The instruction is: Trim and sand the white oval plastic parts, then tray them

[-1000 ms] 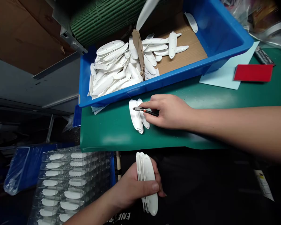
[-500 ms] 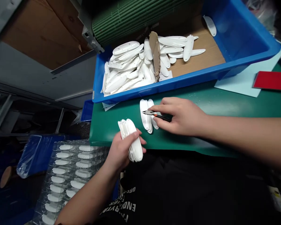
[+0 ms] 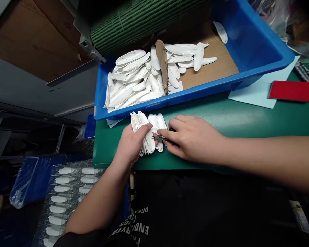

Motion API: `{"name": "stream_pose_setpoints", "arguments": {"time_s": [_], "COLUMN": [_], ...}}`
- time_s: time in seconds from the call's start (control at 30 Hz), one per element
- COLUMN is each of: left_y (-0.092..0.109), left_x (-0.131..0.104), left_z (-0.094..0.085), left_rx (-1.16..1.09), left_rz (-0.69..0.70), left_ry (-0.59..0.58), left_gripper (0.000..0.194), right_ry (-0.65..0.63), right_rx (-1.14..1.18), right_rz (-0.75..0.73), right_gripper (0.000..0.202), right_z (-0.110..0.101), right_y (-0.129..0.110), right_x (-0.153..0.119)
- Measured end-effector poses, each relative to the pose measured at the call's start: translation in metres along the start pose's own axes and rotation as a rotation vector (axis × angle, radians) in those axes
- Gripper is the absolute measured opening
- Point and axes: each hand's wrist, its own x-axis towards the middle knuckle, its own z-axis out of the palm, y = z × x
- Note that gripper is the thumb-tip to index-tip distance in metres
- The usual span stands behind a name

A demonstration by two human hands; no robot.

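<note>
My left hand (image 3: 132,143) is closed around a stack of white oval plastic pieces (image 3: 145,134), its thumb across the front one. My right hand (image 3: 185,136) grips a small pair of nippers (image 3: 158,137), whose handles are mostly covered by my fingers. The metal jaws point left and lie close by the held stack; whether they touch it I cannot tell. More white oval pieces (image 3: 160,120) lie side by side on the green tabletop (image 3: 208,116), partly hidden behind the nippers and my right fingers.
Beyond my hands stands a blue bin (image 3: 195,93) with many white pieces and a cardboard divider (image 3: 161,61). A red block (image 3: 292,91) rests on pale paper (image 3: 257,92) at right. Clear trays (image 3: 64,199) with white pieces are at lower left. A green ribbed roller (image 3: 144,24) is behind.
My left hand has moved up and inward with its stack, now beside the pieces on the table. The nippers have come next to that stack. The view has shifted slightly.
</note>
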Motion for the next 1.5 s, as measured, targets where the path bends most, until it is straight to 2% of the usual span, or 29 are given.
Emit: {"name": "stream_pose_setpoints", "arguments": {"time_s": [0.3,0.67,1.0,1.1,1.3,1.5], "left_y": [0.006,0.007,0.011,0.012,0.011,0.013], "left_x": [0.000,0.003,0.006,0.008,0.017,0.019], "left_z": [0.001,0.002,0.004,0.001,-0.003,-0.004], "left_rx": [0.090,0.189,0.146,0.144,0.169,0.220], "left_rz": [0.025,0.064,0.012,0.018,0.075,0.100], "left_ry": [0.007,0.019,-0.017,-0.025,-0.094,-0.113], "left_gripper": [0.030,0.030,0.031,0.031,0.030,0.040], "right_ry": [-0.019,-0.104,-0.204,-0.163,0.010,0.009], "right_rx": [-0.022,-0.077,-0.012,0.061,0.103,0.119], "right_rz": [0.026,0.050,0.062,0.076,0.127,0.162], "right_gripper": [0.036,0.037,0.037,0.037,0.038,0.038], "right_z": [-0.001,-0.005,-0.004,-0.001,0.002,0.001], "right_y": [-0.001,-0.006,-0.006,0.000,0.010,0.011], "right_x": [0.000,0.001,0.002,0.004,0.006,0.005]}}
